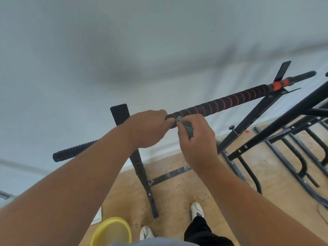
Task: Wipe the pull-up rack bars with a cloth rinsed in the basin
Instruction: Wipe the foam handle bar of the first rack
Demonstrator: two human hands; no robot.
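Plain wall behind; right hand (197, 139) pinches the cloth (186, 126) against the bar (230, 102), unwiped foam running up-right; left hand (147, 128) grips the bar beside it.

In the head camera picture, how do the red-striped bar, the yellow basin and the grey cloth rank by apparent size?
1. Red-striped bar, by far the longest.
2. Yellow basin, partly cut off and nearer the floor, so unsure.
3. Grey cloth, bunched in the right hand.

A: What are the hands doing?
B: The left hand (148, 128) is gripping the pull-up bar (230, 100); the right hand (196, 137) is pinching a grey cloth (187, 126) against it.
A: And below?
B: A yellow basin (111, 231) is sitting by white sneakers (197, 210).
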